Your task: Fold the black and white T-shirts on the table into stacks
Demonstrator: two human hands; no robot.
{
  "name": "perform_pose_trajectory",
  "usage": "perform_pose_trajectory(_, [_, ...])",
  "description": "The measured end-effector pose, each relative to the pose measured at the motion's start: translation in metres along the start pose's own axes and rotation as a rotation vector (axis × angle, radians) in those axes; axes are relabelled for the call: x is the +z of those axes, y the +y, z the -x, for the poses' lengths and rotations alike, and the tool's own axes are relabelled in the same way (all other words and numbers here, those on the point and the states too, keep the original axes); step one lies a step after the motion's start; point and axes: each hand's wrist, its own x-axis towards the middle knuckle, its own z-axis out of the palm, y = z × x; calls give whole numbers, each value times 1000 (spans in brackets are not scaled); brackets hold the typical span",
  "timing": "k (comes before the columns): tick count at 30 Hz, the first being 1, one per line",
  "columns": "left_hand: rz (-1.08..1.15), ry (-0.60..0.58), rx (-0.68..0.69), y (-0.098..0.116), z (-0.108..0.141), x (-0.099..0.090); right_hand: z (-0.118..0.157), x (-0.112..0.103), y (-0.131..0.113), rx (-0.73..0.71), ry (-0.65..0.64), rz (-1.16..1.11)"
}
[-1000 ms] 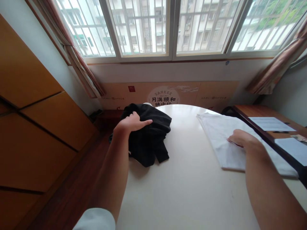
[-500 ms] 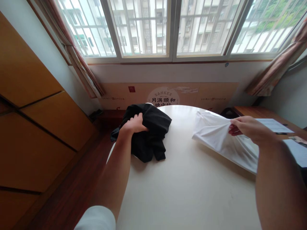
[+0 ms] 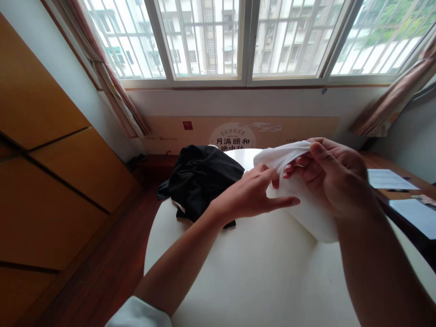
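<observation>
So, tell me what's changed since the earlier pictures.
The right hand has raised the white cloth and drawn it leftward. The left hand has left the black cloth and moved right, up to the white one. The black cloth stays roughly in place; the papers haven't moved.

- white cloth [image 3: 313, 213]: blurred below right hand [image 3: 340, 175] fingers, partly hidden behind them
- left hand [image 3: 248, 195]: some fingertips hidden at cloth, contact unclear
- black cloth [image 3: 200, 177]: lower right part behind left wrist, left of left fingers
- poster [image 3: 265, 131]: beyond fingers, bottom line cut by table [image 3: 245, 277], small print unreadable
- papers [image 3: 391, 178], right of right fingers: text too small
- window [image 3: 289, 41], beyond fingers: top out of frame
- table: near side, below fingers, out of frame
</observation>
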Motion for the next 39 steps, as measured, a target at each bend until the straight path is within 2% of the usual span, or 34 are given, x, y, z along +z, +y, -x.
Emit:
perform_pose_trajectory(3, [-22, 101, 75, -3, -6, 13, 6, 17, -3, -59, -28, -12])
perform_pose_trajectory(6, [-16, 187, 76, -6, -7, 5, 3, 14, -1, -103, -6, 57])
perform_pose_trajectory(8, [-18, 289, 3, -7, -6, -7, -6, -2, 7, -113, 30, 138])
perform_pose_trajectory(10, [-18, 432, -100, -10, -5, -17, -17, -28, 21, -76, 81, 272])
perform_pose_trajectory(13, [61, 641, -192, -22, -6, -28, -28, -73, 53, 114, 92, 614])
perform_pose_trajectory(14, [112, 688, -196, -26, -8, -29, -30, -85, 65, 220, 27, 758])
perform_pose_trajectory(15, [166, 720, -192, -30, -9, -29, -30, -94, 77, 343, -95, 883])
perform_pose_trajectory(17, [268, 738, -173, -35, -12, -27, -27, -99, 97, 536, -421, 990])
perform_pose_trajectory(19, [346, 724, -147, -36, -14, -24, -21, -91, 111, 585, -699, 913])
perform_pose_trajectory(21, [401, 704, -126, -34, -16, -22, -16, -76, 118, 544, -794, 785])
perform_pose_trajectory(24, [463, 686, -109, -32, -15, -21, -10, -56, 120, 537, -699, 603])
perform_pose_trajectory(29, [526, 692, -170, -43, -17, -24, -7, -34, 113, 524, -414, 13])
perform_pose_trajectory(32, [470, 671, -268, -56, -18, -26, -12, -30, 95, 456, -184, -46])
perform_pose_trajectory(35, [315, 655, -360, -69, -15, -26, -21, -45, 61, 376, -21, 1])
perform_pose_trajectory(37, [223, 614, -388, -75, -13, -25, -25, -67, 40, 327, 61, 15])
perform_pose_trajectory(39, [161, 575, -386, -77, -13, -22, -25, -93, 30, 242, 117, 42])
